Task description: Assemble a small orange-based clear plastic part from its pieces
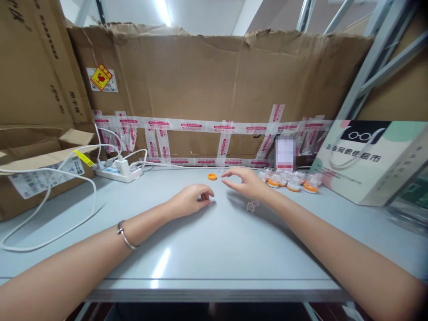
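My left hand [191, 199] rests low over the table, its fingers loosely curled and a small gap between thumb and index finger. Nothing that I can make out is held there. To its right, my right hand [245, 183] has thumb and fingers parted, with nothing between them. An orange ring-shaped piece [212, 177] lies on the table beyond and between the hands. Just behind the right fingertips sits a small clear plastic piece [221, 170]. Below the right wrist lies a small white openwork piece [252, 206].
Several clear containers with orange bases [293, 185] are clustered at the right rear. A carrier bag [354, 165] stands beyond them. At left are a white power strip [120, 171], looped cables and an open carton [43, 178]. A tall cardboard sheet [200, 76] closes off the back.
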Action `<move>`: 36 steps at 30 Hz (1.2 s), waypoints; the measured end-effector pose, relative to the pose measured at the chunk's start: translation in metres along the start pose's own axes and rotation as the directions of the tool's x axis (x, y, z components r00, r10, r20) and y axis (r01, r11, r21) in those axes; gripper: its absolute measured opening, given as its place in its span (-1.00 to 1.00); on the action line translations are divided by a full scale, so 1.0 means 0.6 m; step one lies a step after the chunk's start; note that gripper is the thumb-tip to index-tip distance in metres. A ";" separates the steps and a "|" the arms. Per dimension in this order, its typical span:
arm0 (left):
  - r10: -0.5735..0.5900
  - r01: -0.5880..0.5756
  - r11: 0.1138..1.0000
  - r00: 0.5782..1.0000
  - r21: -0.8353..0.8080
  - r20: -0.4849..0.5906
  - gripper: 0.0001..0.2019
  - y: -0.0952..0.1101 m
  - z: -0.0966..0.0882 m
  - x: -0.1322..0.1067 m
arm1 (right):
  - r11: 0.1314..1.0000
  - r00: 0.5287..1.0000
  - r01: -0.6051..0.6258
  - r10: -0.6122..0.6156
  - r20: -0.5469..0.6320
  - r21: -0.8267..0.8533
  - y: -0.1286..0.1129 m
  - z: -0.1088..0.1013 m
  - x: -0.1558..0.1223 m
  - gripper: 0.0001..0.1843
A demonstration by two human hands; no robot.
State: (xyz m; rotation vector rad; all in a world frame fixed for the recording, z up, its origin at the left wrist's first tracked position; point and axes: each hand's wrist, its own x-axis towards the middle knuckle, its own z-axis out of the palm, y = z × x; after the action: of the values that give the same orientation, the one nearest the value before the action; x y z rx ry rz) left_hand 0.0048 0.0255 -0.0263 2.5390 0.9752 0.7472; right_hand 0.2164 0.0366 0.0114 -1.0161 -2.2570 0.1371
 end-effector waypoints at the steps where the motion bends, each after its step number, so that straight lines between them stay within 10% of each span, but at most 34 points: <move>1: 0.004 -0.004 1.000 1.000 0.001 -0.012 -0.80 0.000 -0.007 0.002 | 1.000 1.000 -0.001 0.001 0.006 0.006 -0.001 0.000 0.000 -0.80; 6: -0.067 0.111 0.978 0.969 0.179 -0.237 -0.80 -0.011 -0.112 -0.008 | 1.000 1.000 -0.022 0.022 0.013 0.005 -0.001 0.000 -0.002 -0.79; 9: -0.329 0.289 0.869 0.944 0.403 0.033 -0.85 -0.045 -0.191 -0.037 | 0.999 0.999 -0.037 0.037 0.031 0.005 0.000 0.000 -0.003 -0.79; 11: -0.553 0.393 0.764 0.808 0.512 0.204 -0.86 -0.070 -0.222 -0.055 | 0.999 0.998 -0.040 0.039 0.048 0.016 0.001 0.000 -0.004 -0.79; 18: -0.660 0.395 0.703 0.671 0.592 0.337 -0.80 -0.096 -0.214 -0.062 | 0.997 0.993 -0.070 0.067 0.097 0.025 0.003 0.001 -0.004 -0.78; 24: -0.375 0.260 0.853 0.908 0.452 0.185 -0.76 -0.079 -0.165 -0.038 | 0.996 0.991 -0.073 0.068 0.111 0.043 -0.003 0.001 -0.004 -0.80; 36: -0.074 0.036 0.958 0.990 0.286 0.124 -0.76 -0.051 -0.099 -0.023 | 0.986 0.987 -0.141 0.147 0.069 -0.086 0.029 0.003 -0.001 -0.80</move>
State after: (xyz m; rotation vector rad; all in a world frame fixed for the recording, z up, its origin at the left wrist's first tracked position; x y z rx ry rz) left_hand -0.0537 0.0441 0.0027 2.7470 1.1749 0.4403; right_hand 0.2269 0.0485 0.0038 -1.2363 -2.2712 0.1493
